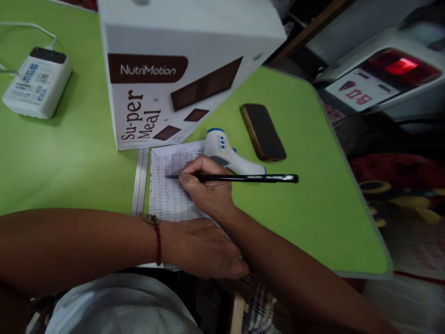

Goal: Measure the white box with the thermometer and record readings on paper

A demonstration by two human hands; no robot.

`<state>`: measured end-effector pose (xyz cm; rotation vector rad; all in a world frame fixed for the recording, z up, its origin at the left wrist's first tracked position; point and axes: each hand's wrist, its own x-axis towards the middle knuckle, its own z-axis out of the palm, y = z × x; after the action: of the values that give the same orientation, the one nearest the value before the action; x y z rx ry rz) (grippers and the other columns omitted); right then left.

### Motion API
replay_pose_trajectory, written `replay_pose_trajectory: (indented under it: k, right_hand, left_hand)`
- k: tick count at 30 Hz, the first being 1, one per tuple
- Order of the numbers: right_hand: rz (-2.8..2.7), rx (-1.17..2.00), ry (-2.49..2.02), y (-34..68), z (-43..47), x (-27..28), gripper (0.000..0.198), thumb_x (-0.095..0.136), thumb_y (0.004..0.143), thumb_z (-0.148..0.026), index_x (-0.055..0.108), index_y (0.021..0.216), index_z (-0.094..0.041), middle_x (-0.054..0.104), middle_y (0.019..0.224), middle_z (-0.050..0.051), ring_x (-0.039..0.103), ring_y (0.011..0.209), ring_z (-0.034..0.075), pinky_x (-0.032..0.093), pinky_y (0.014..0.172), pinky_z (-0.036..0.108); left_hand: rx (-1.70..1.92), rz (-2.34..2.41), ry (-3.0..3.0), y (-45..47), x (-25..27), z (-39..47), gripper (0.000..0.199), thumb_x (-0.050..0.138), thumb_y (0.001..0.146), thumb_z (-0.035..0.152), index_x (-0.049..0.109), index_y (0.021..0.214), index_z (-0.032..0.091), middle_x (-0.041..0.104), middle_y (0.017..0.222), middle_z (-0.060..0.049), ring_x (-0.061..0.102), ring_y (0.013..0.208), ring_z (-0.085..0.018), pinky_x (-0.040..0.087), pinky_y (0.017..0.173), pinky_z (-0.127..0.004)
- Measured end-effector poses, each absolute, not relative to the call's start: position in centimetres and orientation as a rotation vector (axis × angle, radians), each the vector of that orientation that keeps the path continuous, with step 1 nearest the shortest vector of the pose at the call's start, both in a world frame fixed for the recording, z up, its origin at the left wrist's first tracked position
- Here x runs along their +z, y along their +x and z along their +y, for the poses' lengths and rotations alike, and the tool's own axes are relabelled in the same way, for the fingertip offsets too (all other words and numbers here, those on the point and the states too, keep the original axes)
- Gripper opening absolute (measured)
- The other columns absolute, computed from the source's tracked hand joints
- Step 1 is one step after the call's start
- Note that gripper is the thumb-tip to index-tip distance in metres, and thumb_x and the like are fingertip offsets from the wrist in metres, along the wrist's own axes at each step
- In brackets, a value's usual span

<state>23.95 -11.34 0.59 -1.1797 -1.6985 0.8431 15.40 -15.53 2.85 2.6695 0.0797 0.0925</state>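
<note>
My right hand (206,183) is closed around a black pen (243,178), pinching it close to the point. The pen's tip meets a sheet of paper (163,204) covered in dense rows of small handwriting. Across the near part of that sheet lies my left hand (201,246), palm down, its fingers loosely bent toward the right forearm and partly hidden. A dark red cord bracelet (159,243) circles the left wrist. Just beyond the right hand, a white and blue infrared thermometer (222,150) rests against the paper's far right corner.
A large white NutriMotion box (139,111) stands at the paper's far edge on the green table (313,199). A phone in a brown case (263,132) lies to the right. At far left sits a white device (38,83) with cables. A white scooter (385,69) stands beyond the table.
</note>
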Motion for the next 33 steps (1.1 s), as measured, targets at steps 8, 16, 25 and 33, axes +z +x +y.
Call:
replay_pose_trajectory:
  k: [8, 16, 25, 33]
  right_hand:
    - [-1.723, 0.853, -1.189, 23.9, -11.4, 0.6, 0.011, 0.057, 0.069, -0.024, 0.051, 0.060, -0.024, 0.052, 0.052, -0.006, 0.042, 0.049, 0.009, 0.033, 0.045, 0.025]
    - [-1.707, 0.862, -1.202, 23.9, -11.4, 0.6, 0.010, 0.057, 0.068, -0.023, 0.051, 0.060, -0.024, 0.052, 0.053, -0.005, 0.043, 0.050, 0.010, 0.035, 0.047, 0.026]
    - [-1.721, 0.875, -1.231, 24.0, -11.4, 0.7, 0.010, 0.057, 0.067, -0.024, 0.050, 0.060, -0.024, 0.051, 0.052, -0.005, 0.042, 0.050, 0.010, 0.034, 0.047, 0.026]
    - [-1.736, 0.838, -1.219, 24.2, -11.4, 0.5, 0.011, 0.057, 0.070, -0.022, 0.049, 0.062, -0.024, 0.051, 0.054, -0.006, 0.042, 0.051, 0.010, 0.034, 0.048, 0.026]
  left_hand:
    - [0.208, 0.065, 2.672, 15.5, 2.3, -15.7, 0.007, 0.070, 0.092, 0.014, 0.077, 0.091, 0.016, 0.075, 0.072, 0.000, 0.062, 0.058, -0.014, 0.029, 0.044, -0.031]
    - [0.202, 0.090, 2.672, 15.4, 2.4, -15.7, 0.008, 0.068, 0.094, 0.014, 0.075, 0.090, 0.017, 0.075, 0.074, 0.000, 0.062, 0.058, -0.013, 0.030, 0.044, -0.031]
    - [0.270, 0.099, 2.640, 15.6, 1.5, -15.9, 0.008, 0.069, 0.093, 0.017, 0.074, 0.086, 0.017, 0.074, 0.073, 0.001, 0.061, 0.057, -0.013, 0.029, 0.043, -0.030]
    - [0.276, 0.094, 2.659, 15.4, 1.8, -15.9, 0.010, 0.069, 0.093, 0.014, 0.073, 0.085, 0.016, 0.072, 0.069, 0.001, 0.059, 0.054, -0.012, 0.028, 0.042, -0.030]
